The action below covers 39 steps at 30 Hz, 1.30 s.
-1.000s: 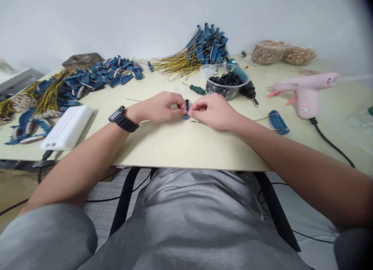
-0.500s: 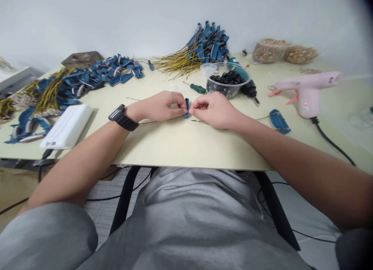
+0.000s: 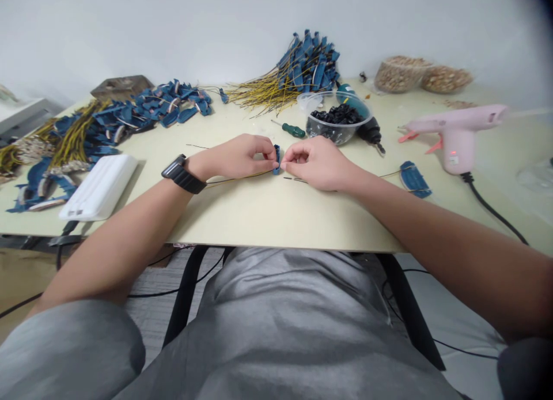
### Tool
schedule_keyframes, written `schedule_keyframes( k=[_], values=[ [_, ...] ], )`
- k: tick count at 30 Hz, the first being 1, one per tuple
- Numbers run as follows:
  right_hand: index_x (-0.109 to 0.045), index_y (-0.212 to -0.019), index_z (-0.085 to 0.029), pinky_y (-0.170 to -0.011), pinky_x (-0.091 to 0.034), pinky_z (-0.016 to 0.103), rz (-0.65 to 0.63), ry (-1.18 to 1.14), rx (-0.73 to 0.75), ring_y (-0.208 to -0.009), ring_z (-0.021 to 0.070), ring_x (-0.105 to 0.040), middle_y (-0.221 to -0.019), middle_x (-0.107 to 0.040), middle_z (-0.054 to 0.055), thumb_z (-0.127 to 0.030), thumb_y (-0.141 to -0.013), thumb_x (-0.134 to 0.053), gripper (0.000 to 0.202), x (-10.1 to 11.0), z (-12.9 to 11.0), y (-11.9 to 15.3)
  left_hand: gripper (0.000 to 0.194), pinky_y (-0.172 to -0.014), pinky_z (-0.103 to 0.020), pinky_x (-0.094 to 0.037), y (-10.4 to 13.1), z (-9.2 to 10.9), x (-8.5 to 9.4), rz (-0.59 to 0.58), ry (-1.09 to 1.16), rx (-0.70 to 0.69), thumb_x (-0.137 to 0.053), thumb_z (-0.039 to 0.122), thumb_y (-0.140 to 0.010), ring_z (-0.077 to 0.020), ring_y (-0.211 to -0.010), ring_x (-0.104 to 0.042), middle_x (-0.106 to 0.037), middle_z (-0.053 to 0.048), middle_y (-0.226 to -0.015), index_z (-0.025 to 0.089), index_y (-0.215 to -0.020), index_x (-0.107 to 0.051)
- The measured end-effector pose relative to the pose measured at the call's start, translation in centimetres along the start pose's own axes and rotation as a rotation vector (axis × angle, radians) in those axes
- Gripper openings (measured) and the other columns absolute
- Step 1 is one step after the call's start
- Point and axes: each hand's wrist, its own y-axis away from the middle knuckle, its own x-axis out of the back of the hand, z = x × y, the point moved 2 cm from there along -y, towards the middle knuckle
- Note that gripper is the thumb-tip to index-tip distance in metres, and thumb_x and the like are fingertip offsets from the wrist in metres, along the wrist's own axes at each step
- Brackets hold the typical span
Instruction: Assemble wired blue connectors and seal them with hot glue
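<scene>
A small blue plastic piece (image 3: 277, 153) stands on the table between my two hands, with thin yellow and black wires (image 3: 228, 181) running off to its left under my left hand. My left hand (image 3: 248, 158) pinches the piece's left side between thumb and forefinger. From the other side, the thumb and forefinger of my right hand (image 3: 313, 162) are pressed together close against it; whatever they grip is too small to make out. Dark wire ends (image 3: 294, 179) lie just below my right fingers. Another blue piece (image 3: 415, 180) with a wire rests beyond my right wrist.
A pink glue gun (image 3: 453, 135) stands at the right. Behind my hands are a green screwdriver (image 3: 292, 130), a clear bowl (image 3: 339, 135) of black parts and a power drill (image 3: 370, 132). Wired blue pieces (image 3: 306, 65) lie heaped at the back. A white power bank (image 3: 99, 187) sits left.
Almost nothing differs. The fingertips of my right hand have shifted very slightly away from the blue piece, while my left hand keeps its place.
</scene>
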Motion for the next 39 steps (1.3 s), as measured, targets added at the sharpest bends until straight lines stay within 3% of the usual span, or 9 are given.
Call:
schedule_keyframes(
  k=[22,39],
  values=[
    [-0.082,-0.080,-0.017,-0.074,-0.039,0.037,-0.010,0.073,-0.028,-0.067,0.0151,-0.050,-0.067,-0.066,0.000,-0.022,-0.098,-0.075,0.020,0.21,-0.33,-0.03,0.028,-0.095,-0.034,-0.055,-0.11,-0.16,-0.13,0.012,-0.020,0.009,-0.069,0.039,-0.095,-0.0228,-0.102,-0.077,-0.087,-0.007,-0.113,0.020,-0.107,-0.086],
    [-0.083,-0.086,-0.017,-0.072,-0.037,0.036,-0.046,-0.002,0.000,-0.067,0.0143,-0.049,-0.070,-0.067,-0.001,-0.017,-0.097,-0.074,0.015,-0.04,0.20,-0.23,0.033,-0.096,-0.037,-0.054,-0.01,-0.16,-0.04,-0.001,-0.032,0.012,-0.067,0.045,-0.098,-0.0246,-0.103,-0.077,-0.087,-0.009,-0.116,0.020,-0.110,-0.086]
  ],
)
